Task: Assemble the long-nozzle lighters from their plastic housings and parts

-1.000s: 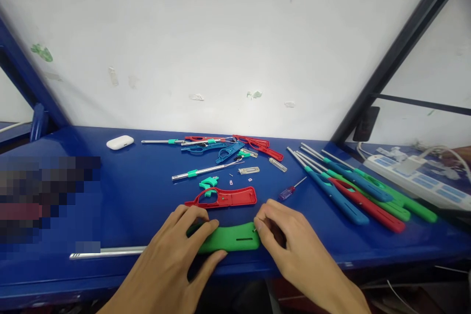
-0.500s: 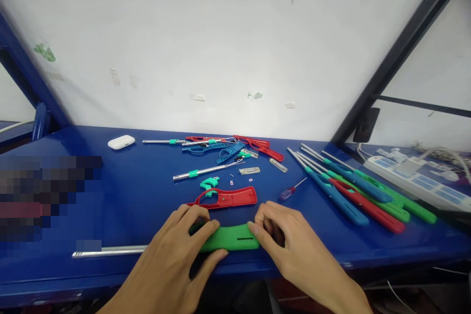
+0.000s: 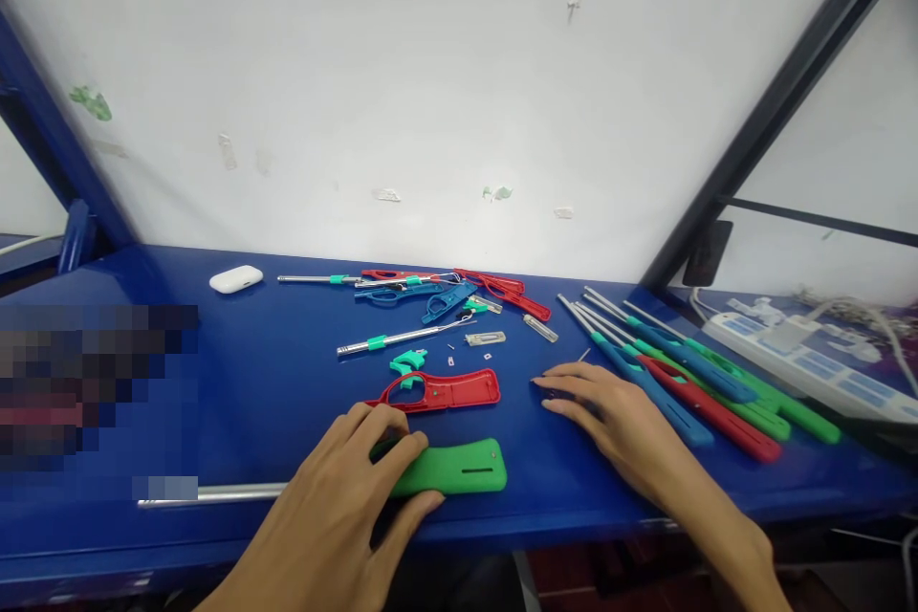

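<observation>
At far left we saw the metal tube (image 3: 222,495), its tip pointing left; its long axis ran roughly parallel to the near edge of the blue table (image 3: 273,402). Our left hand (image 3: 337,488) was clamped on the green handle (image 3: 455,469), which lay near that edge, slotted end to the right. Beyond it was a red shell half (image 3: 463,389). At the slotted end a small metal dot (image 3: 494,455) showed; our right hand (image 3: 609,402) had just left that end, which we judged freed it for the tool. Now, well apart from the left, it covered the screwdriver (image 3: 584,355), whose shaft pointed away to the right; whether its fingers had closed, we could not tell
</observation>
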A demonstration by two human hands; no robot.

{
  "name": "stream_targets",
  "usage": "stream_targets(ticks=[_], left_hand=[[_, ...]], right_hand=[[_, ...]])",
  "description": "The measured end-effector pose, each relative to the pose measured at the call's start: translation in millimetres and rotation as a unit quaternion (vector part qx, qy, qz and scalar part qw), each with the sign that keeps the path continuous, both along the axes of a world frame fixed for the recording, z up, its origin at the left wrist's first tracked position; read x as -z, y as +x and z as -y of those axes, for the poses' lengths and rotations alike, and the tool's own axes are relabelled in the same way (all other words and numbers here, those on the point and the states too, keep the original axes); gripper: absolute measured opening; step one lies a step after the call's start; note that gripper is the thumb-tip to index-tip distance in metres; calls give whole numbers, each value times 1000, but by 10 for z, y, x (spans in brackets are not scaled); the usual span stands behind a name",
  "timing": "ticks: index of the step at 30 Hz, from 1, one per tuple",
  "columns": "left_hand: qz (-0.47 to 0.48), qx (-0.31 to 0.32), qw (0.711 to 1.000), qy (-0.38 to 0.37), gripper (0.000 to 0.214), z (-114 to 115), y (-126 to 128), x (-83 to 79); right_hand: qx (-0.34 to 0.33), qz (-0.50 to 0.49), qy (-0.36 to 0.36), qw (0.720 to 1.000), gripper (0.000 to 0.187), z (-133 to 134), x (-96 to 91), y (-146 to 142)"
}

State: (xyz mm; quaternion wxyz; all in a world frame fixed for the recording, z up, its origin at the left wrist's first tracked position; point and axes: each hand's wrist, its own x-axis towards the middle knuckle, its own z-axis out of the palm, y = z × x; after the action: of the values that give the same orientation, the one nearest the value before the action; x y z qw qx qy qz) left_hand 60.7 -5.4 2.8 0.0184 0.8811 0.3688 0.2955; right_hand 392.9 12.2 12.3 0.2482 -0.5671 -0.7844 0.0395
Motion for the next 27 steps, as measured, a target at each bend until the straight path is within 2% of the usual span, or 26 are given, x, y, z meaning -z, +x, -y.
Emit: stream_targets(ticks=[4,7,11,14,16,20,27], left_hand=[[-1,1,1000,11,19,1,2,11],[-3,-1,1000,14,20,5,-1,22],[-4,3,1000,8,20,15,-8,28],[-9,1,1000,1,19,9,-12,37],[-14,-2,1000,-3,20,1,-13,46],[-23,-4,1000,-11,20,-2,-17,59],[-19,-4,1000,0,21,7,-20,62]], right_hand=[[-45,-37,30,998,22,-34,-20,-70],[-60,-78,105,990,16,24,-74,-126],[-44,-230,258,937,7,208,-214,-303],[-23,-375,264,888,8,311,-296,-525],[-23,-420,249,873,9,332,-310,-662],[-28,-453,238,859,10,317,-272,-813],[-14,-459,271,846,12,299,-243,-843]])
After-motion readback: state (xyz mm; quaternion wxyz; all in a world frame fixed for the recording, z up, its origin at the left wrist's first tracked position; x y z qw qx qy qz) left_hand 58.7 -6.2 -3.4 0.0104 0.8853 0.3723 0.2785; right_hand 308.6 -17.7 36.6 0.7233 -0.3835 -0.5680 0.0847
